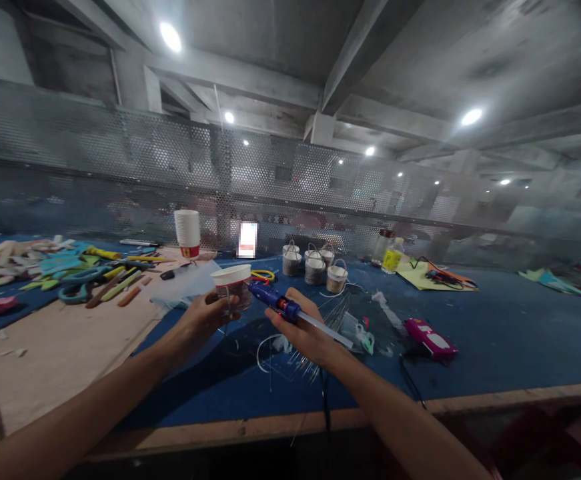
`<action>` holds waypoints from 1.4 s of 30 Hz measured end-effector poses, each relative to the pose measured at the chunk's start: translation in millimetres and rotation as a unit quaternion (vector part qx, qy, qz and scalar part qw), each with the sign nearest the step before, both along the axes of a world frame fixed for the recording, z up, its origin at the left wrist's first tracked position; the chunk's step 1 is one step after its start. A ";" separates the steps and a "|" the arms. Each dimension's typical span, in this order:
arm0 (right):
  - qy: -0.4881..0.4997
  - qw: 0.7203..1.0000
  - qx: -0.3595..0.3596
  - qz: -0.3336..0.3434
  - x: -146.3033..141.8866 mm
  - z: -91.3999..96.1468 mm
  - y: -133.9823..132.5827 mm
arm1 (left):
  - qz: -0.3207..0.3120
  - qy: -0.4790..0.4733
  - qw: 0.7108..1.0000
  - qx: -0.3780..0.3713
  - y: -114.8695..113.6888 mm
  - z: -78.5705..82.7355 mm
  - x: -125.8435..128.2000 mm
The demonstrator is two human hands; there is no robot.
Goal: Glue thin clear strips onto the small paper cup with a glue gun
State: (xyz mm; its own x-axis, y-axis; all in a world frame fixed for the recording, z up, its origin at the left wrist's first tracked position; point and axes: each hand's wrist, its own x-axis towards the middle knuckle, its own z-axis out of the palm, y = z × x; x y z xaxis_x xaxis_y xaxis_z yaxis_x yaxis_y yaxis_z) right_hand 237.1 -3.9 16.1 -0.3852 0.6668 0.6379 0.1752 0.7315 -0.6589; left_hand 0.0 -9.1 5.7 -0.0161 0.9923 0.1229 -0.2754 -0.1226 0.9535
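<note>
In the head view, my left hand (pixel 209 315) is closed around a small paper cup (pixel 234 275) with a white inside and a red band under its rim. Dark cord or strip seems wrapped on the cup's lower wall, partly hidden by my fingers. My right hand (pixel 306 327) grips a blue hot glue gun (pixel 279 301), a clear glue stick (pixel 327 328) jutting from its back end. The gun's nozzle points left and is at the cup's right side; whether it touches cannot be made out. Beyond my hands stand several small handled baskets (pixel 315 269).
A stack of paper cups (pixel 187 230) stands behind to the left, near scissors (pixel 76 287) and piled coloured pieces (pixel 45 263). Thin wires (pixel 310 357) lie under my right hand. To the right are a magenta device (pixel 430 339), a yellow bottle (pixel 392 257) and yellow paper (pixel 423 275). A perforated screen (pixel 290 173) backs the table.
</note>
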 end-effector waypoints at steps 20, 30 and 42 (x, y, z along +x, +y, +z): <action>0.022 0.999 -0.015 -0.017 -1.1 -5.2 5.9 | -0.047 -0.013 0.999 0.007 4.2 -7.7 -6.4; 0.017 0.999 -0.024 -0.026 -0.4 -3.1 6.4 | -0.053 -0.032 0.998 -0.006 -4.8 3.7 -1.6; 0.044 0.996 -0.069 -0.037 -0.2 -9.3 14.4 | -0.073 -0.049 0.996 0.000 1.2 -2.6 -6.3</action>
State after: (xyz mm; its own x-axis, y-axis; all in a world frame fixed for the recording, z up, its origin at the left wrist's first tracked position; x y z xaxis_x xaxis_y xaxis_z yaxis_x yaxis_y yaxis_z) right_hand 236.9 10.5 6.8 -0.2795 0.7749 0.5669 0.1626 0.6202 -0.7674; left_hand -6.3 -7.8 3.1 0.1160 0.9850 0.1281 -0.3814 -0.0749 0.9214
